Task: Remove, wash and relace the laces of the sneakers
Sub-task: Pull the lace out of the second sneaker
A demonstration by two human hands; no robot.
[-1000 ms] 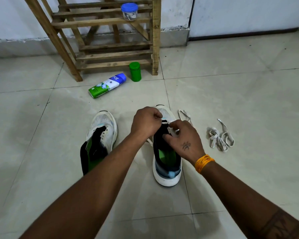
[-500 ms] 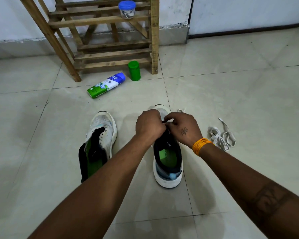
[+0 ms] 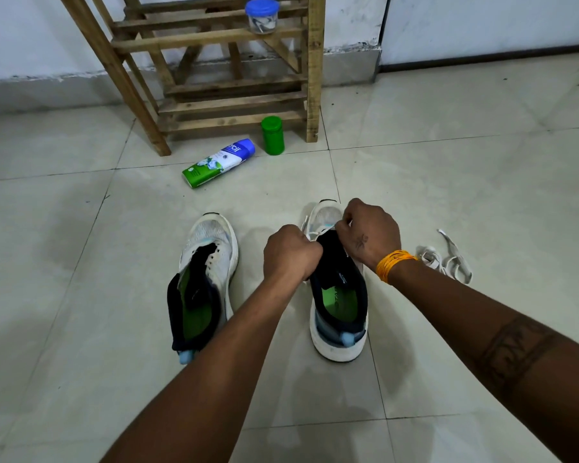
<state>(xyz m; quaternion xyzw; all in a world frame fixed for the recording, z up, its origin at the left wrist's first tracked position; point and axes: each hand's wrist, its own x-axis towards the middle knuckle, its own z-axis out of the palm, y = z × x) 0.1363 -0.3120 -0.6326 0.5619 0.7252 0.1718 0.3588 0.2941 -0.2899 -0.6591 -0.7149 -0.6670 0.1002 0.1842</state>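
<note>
Both hands pinch a thin white lace over the white mesh sneaker with green insole: left hand fisted near the tongue, right hand just beyond. A loose lace bundle lies right of the right hand's wrist.

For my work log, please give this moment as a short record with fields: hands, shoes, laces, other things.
left hand: closed on lace at right sneaker
right hand: pinching lace near that sneaker's toe
left sneaker: no lace, untouched
loose lace: bunched on floor, right of the hands
other: wooden rack, green container, lying tube, blue-lid jar
</note>
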